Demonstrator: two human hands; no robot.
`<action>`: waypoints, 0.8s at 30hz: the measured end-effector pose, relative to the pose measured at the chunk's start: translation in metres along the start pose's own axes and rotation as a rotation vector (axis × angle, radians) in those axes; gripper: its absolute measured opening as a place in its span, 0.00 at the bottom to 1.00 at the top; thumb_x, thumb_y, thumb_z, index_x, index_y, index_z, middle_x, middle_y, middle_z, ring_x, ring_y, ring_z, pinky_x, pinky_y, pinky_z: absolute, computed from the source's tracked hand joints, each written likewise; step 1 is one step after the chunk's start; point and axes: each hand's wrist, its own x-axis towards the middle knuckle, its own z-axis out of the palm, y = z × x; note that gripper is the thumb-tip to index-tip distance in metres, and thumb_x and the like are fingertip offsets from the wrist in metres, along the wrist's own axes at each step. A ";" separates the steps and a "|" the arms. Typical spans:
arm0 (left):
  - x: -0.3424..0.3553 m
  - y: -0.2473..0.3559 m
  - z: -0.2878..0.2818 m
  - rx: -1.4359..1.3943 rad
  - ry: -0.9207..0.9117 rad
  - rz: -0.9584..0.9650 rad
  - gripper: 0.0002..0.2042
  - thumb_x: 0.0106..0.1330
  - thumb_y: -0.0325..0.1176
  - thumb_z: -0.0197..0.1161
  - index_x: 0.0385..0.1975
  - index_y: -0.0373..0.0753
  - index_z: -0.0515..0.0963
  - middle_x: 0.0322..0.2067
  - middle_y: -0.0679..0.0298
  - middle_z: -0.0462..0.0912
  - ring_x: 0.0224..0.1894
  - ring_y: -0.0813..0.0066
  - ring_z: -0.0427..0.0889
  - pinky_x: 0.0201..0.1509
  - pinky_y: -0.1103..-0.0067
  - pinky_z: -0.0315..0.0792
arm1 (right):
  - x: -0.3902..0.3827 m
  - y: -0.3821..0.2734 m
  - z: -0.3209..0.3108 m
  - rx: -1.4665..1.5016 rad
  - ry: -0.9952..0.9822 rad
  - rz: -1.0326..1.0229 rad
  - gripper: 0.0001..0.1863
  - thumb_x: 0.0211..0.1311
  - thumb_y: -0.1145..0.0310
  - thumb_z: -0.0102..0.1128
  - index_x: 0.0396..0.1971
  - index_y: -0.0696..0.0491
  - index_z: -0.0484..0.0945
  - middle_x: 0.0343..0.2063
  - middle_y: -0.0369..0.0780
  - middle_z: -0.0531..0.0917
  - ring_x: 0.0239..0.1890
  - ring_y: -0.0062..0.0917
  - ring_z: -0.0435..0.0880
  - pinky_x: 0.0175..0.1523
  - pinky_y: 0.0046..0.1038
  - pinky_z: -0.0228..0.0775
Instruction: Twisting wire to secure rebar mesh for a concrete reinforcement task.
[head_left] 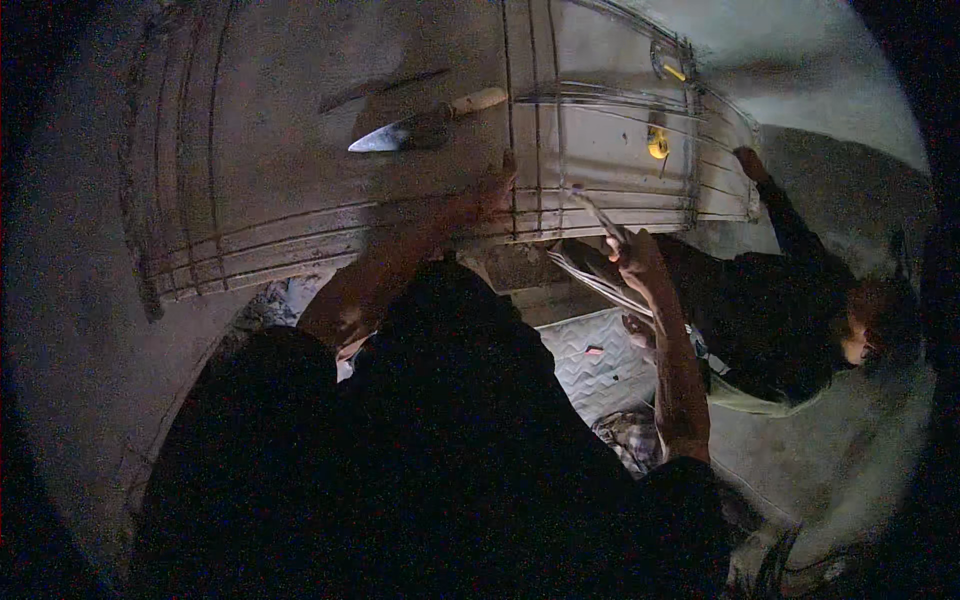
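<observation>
A cage of thin steel bars tied in a grid (430, 205) stretches across in front of me. My left hand (490, 200) is in shadow at a crossing of the bars, its fingers closed about an upright steel bar (511, 130). My right hand (638, 258) grips a slim metal hand tool that looks like pliers (598, 212). The tool's tip points up and left, close to the cage's near bars. A pointed trowel (390, 137) with a wooden handle (478, 102) lies on the floor beyond my left hand.
A yellow tape measure (657, 142) lies inside the cage's right part, with a yellow-marked tool (674, 73) farther back. At the right another person (780, 310) crouches, one hand (752, 163) at the cage's end. A pale wavy-patterned sheet (600, 365) lies between us.
</observation>
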 end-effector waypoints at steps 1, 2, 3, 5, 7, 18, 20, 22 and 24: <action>-0.010 -0.007 0.011 0.074 -0.001 0.002 0.36 0.65 0.53 0.44 0.64 0.34 0.43 0.63 0.49 0.48 0.66 0.52 0.45 0.66 0.56 0.43 | -0.009 -0.002 0.002 -0.263 0.038 -0.008 0.18 0.61 0.62 0.49 0.51 0.49 0.71 0.26 0.45 0.78 0.28 0.39 0.77 0.33 0.35 0.70; 0.004 -0.012 0.016 0.152 0.020 -0.018 0.35 0.66 0.52 0.44 0.64 0.34 0.43 0.63 0.48 0.48 0.66 0.52 0.45 0.66 0.56 0.43 | 0.000 -0.052 -0.029 -0.106 -0.052 0.050 0.21 0.60 0.64 0.49 0.55 0.43 0.68 0.25 0.44 0.77 0.29 0.37 0.77 0.35 0.34 0.71; 0.001 -0.016 0.022 0.222 0.020 -0.009 0.35 0.66 0.52 0.43 0.64 0.34 0.44 0.63 0.48 0.49 0.66 0.51 0.46 0.66 0.56 0.43 | -0.006 -0.045 -0.024 -0.108 -0.057 0.069 0.21 0.60 0.64 0.49 0.55 0.43 0.68 0.25 0.44 0.77 0.29 0.37 0.77 0.35 0.34 0.71; 0.014 -0.023 0.033 0.379 0.037 -0.014 0.34 0.67 0.51 0.42 0.64 0.33 0.45 0.62 0.48 0.50 0.66 0.51 0.46 0.66 0.55 0.43 | 0.001 -0.052 -0.025 -0.318 -0.057 -0.070 0.25 0.57 0.66 0.52 0.57 0.41 0.66 0.31 0.43 0.79 0.29 0.37 0.76 0.32 0.37 0.70; 0.024 -0.032 0.040 0.535 0.052 -0.013 0.32 0.67 0.50 0.41 0.63 0.33 0.46 0.62 0.48 0.52 0.66 0.51 0.47 0.66 0.55 0.44 | 0.003 -0.056 -0.024 -0.431 -0.164 -0.054 0.30 0.56 0.70 0.50 0.61 0.35 0.60 0.35 0.45 0.78 0.32 0.37 0.75 0.33 0.35 0.71; -0.023 0.095 -0.042 -0.493 -0.014 -0.493 0.23 0.71 0.41 0.35 0.58 0.30 0.57 0.52 0.47 0.66 0.58 0.58 0.62 0.61 0.54 0.53 | 0.014 -0.084 -0.013 -0.635 0.104 -0.143 0.38 0.54 0.77 0.50 0.64 0.33 0.53 0.54 0.53 0.65 0.48 0.47 0.70 0.52 0.41 0.67; -0.031 0.094 -0.049 -0.497 0.020 -0.506 0.23 0.71 0.41 0.35 0.58 0.30 0.56 0.52 0.47 0.66 0.58 0.58 0.62 0.61 0.55 0.53 | 0.022 -0.088 -0.016 -0.541 0.136 -0.208 0.37 0.50 0.73 0.50 0.63 0.33 0.56 0.55 0.54 0.64 0.51 0.50 0.68 0.58 0.44 0.60; -0.035 0.092 -0.053 -0.493 0.029 -0.506 0.23 0.71 0.41 0.35 0.59 0.30 0.55 0.52 0.47 0.66 0.57 0.59 0.63 0.61 0.56 0.53 | 0.028 -0.091 -0.017 -0.570 0.115 -0.219 0.37 0.49 0.73 0.52 0.62 0.33 0.57 0.53 0.54 0.66 0.50 0.49 0.68 0.56 0.44 0.61; -0.036 0.092 -0.053 -0.487 0.025 -0.499 0.24 0.71 0.41 0.35 0.59 0.30 0.54 0.52 0.46 0.66 0.56 0.60 0.64 0.61 0.58 0.54 | 0.030 -0.089 -0.017 -0.599 0.095 -0.216 0.36 0.48 0.73 0.53 0.61 0.34 0.59 0.51 0.54 0.68 0.50 0.48 0.69 0.55 0.44 0.62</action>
